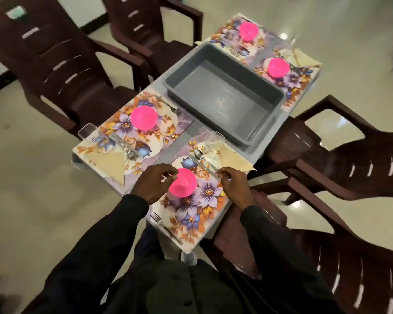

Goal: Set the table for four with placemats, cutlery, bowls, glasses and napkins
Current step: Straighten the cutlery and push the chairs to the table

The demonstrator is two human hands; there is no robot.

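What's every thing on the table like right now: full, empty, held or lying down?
Tub, empty.
Near bowl, upright, left hand holding its rim.
Spoon, lying flat, right hand pinching its handle.
Near glass, upright, looks empty.
Near napkin, folded into a triangle.
Fork, lying flat, untouched.

Single head-worn wide-angle view, steeply down and forward, close over the table [163, 154]

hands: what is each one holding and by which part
The left hand pinches the nearest pink bowl by its left rim. The right hand pinches the handle end of the spoon lying beside it.
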